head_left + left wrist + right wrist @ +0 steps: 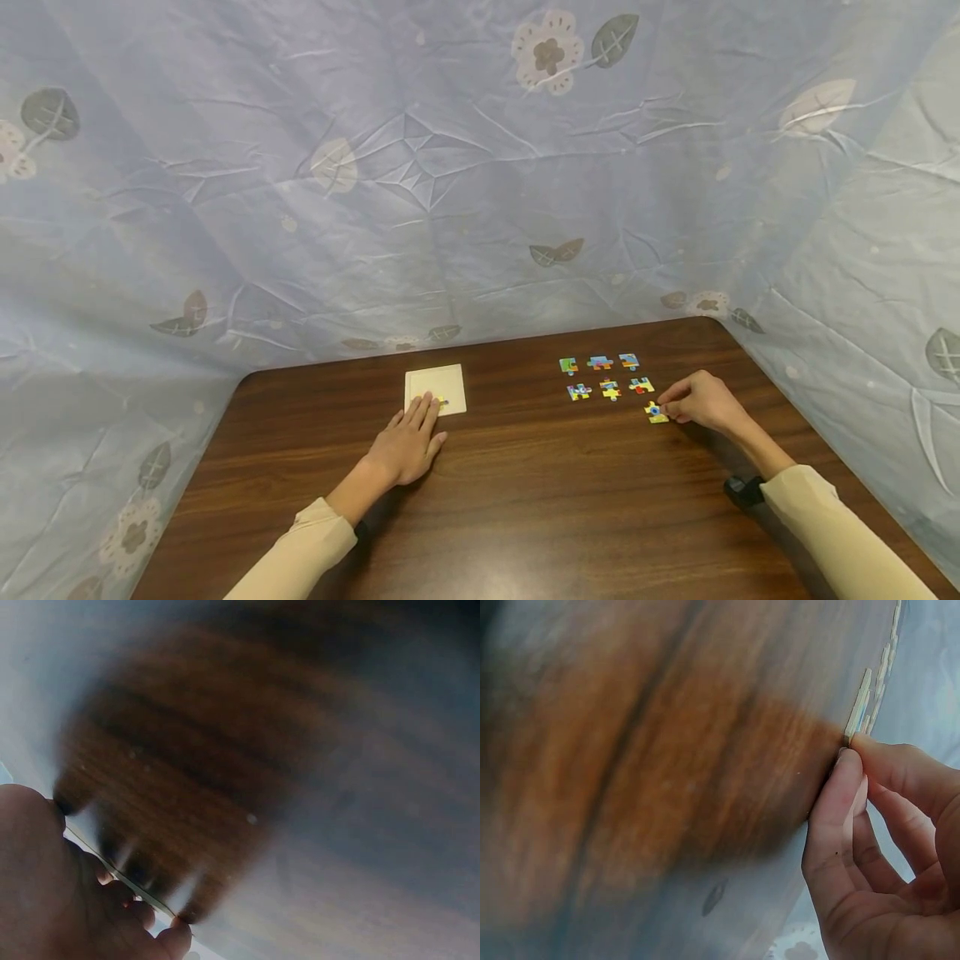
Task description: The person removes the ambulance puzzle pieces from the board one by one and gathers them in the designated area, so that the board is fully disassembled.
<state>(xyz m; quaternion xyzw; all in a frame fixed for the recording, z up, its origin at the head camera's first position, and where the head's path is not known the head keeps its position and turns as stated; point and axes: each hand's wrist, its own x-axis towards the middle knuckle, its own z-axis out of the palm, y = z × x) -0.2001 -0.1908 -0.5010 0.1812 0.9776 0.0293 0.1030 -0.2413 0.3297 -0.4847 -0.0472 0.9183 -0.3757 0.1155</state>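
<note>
My left hand lies flat with its fingers stretched over the lower part of a cream square puzzle board. A bit of yellow and blue puzzle piece shows beside the fingertips; the rest is covered. On the right, my right hand pinches the edge of a yellow puzzle piece with a blue spot between thumb and finger. The right wrist view shows that piece edge-on at the fingertips, tilted or flat I cannot tell.
Several loose puzzle pieces lie in two rows beyond my right hand, among them a green one, a yellow one and a red one. The brown wooden table meets a flowered pale curtain at its back edge.
</note>
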